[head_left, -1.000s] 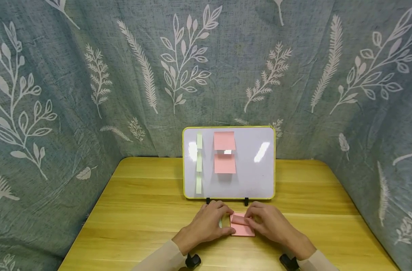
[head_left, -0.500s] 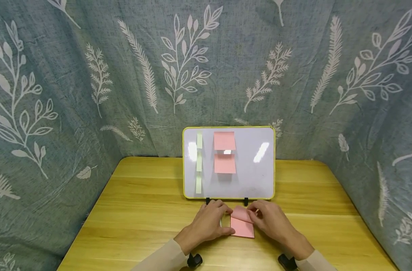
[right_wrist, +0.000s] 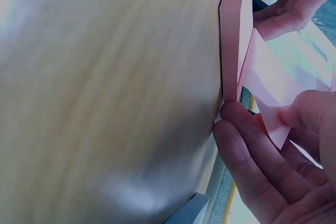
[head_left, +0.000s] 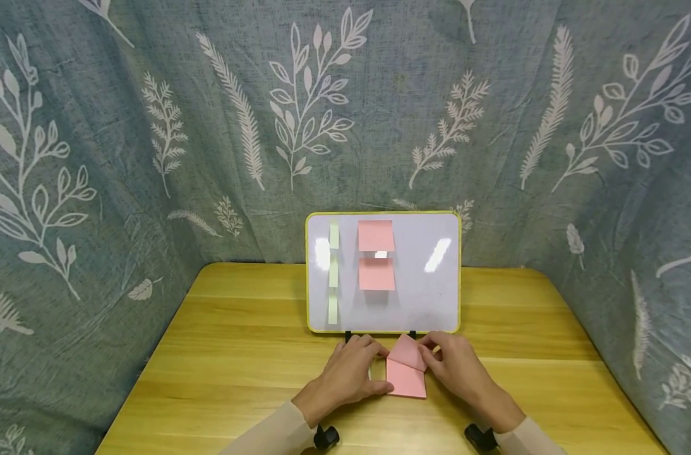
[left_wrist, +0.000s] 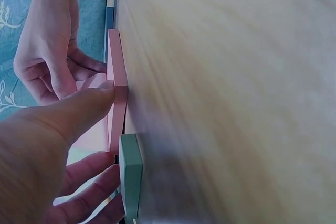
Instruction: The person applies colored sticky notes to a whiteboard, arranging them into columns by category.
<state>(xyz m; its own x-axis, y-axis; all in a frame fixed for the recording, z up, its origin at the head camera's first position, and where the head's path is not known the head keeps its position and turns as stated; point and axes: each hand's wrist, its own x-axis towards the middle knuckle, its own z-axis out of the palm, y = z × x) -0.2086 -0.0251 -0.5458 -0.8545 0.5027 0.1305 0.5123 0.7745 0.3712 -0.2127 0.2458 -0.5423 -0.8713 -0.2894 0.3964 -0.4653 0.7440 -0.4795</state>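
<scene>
A pad of pink sticky notes (head_left: 407,382) lies on the table in front of the whiteboard. My left hand (head_left: 348,373) holds its left side, thumb near the front corner and a fingertip near the back corner. My right hand (head_left: 456,370) pinches the right edge of the top sticky note (head_left: 407,352), which is lifted and bent back from the front. Its back edge still meets the pad. The right wrist view shows the thumb (right_wrist: 310,109) on the raised sheet. A green pad (left_wrist: 131,177) sits beside the left fingers, mostly hidden from the head view.
The yellow-rimmed whiteboard (head_left: 425,284) stands on black feet just behind the hands. On it are two pink sticky notes (head_left: 376,236), one above the other, and a column of three narrow green notes (head_left: 333,272). A blue-grey object (right_wrist: 191,211) shows near my right hand.
The top sheet has been peeled up from a curled strip to a raised flap leaning toward the whiteboard. My right hand has moved slightly away from me; the left stays on the pad.
</scene>
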